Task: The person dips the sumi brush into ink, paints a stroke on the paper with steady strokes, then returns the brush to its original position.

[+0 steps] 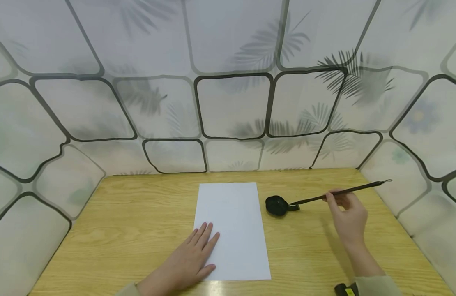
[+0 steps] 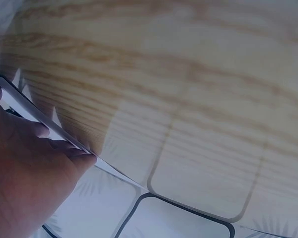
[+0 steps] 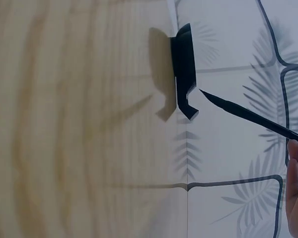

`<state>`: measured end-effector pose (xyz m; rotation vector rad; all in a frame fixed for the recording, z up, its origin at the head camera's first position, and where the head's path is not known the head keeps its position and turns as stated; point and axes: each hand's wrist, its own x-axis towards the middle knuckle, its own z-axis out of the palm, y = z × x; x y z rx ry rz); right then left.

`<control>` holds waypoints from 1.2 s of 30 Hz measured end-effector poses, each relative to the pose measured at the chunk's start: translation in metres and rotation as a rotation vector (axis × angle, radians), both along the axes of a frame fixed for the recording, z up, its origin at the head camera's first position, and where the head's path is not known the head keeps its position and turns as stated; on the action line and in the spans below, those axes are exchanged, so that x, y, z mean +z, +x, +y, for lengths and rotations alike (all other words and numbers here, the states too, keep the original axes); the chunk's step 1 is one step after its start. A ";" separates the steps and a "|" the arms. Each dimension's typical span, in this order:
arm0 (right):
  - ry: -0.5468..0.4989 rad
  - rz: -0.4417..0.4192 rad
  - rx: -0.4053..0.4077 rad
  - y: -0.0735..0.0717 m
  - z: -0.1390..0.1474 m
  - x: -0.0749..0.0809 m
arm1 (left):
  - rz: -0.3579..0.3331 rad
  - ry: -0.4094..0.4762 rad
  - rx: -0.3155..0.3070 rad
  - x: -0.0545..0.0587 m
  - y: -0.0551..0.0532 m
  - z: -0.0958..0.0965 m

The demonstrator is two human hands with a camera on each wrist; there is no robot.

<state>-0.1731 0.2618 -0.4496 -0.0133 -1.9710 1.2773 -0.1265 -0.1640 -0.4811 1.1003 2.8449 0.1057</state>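
Note:
A sheet of white paper lies on the wooden table, long side pointing away from me. My left hand rests on its left part with fingers spread; the left wrist view shows that hand at the sheet's edge. To the right of the paper stands a small black ink dish with a short spout-like handle. My right hand pinches a dark writing brush partway along its shaft. In the right wrist view the brush's pointed tip hangs just beside the handle of the dish, a gap showing between them.
Behind the table stands a wall with a stone-and-leaf pattern, and similar panels close in on both sides. A dark object with a yellow patch shows beside the right sleeve at the lower edge.

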 end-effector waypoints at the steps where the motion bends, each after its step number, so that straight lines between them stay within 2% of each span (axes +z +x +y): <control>1: -0.019 0.003 0.004 0.000 0.000 0.001 | 0.003 0.000 -0.002 0.000 0.000 0.000; 4: -0.086 0.014 0.030 -0.001 -0.001 0.002 | 0.015 -0.006 -0.006 -0.001 0.000 0.000; 8: -0.123 0.008 0.052 -0.003 -0.003 -0.001 | 0.026 -0.011 -0.010 -0.001 0.000 0.000; 15: -0.038 -0.051 0.015 -0.003 -0.004 -0.002 | 0.038 -0.013 -0.016 0.000 0.000 0.001; 21: 0.014 -0.055 -0.020 0.001 0.002 -0.001 | 0.036 -0.022 -0.019 0.000 0.000 0.001; 31: -0.003 -0.017 -0.005 0.001 0.006 0.003 | 0.027 -0.022 -0.019 0.003 0.000 0.000; 36: -0.051 0.025 0.035 -0.001 -0.001 0.011 | 0.059 -0.011 -0.037 0.003 0.002 -0.001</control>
